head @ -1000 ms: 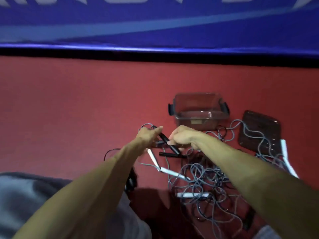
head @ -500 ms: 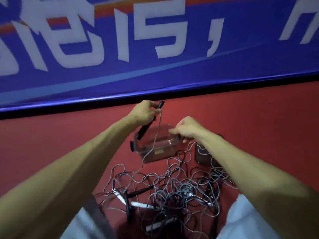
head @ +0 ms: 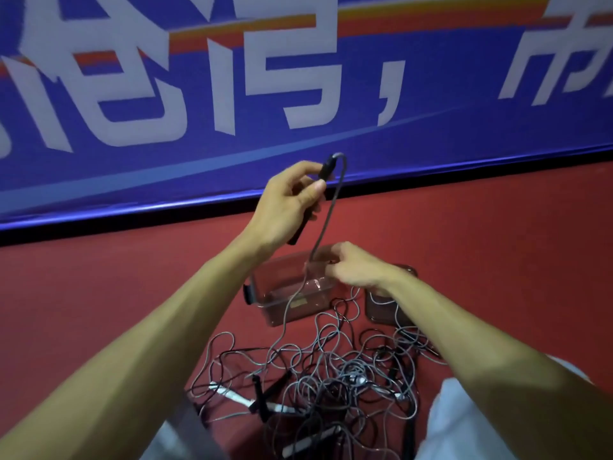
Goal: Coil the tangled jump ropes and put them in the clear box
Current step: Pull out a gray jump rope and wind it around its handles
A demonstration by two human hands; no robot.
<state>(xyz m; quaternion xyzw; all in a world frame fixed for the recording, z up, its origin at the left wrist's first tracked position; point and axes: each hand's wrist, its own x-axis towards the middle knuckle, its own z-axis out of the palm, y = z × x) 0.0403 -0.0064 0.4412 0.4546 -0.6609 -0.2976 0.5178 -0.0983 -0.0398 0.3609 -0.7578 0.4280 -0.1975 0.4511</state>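
Head view: the left hand (head: 285,204) is a touch higher than half a second ago, up against the blue banner (head: 199,161), fingers and thumb wrapped round the black handle (head: 326,169). The right hand (head: 361,270) has dropped lower, over the clear box (head: 265,293), so the gap between the hands widens. Its fingers curl tight beside the grey cord (head: 331,210); whether they pinch it, the blur hides. The cord hangs from the handle's top, down past the box, into the tangled ropes (head: 331,370) on the red floor (head: 99,293).
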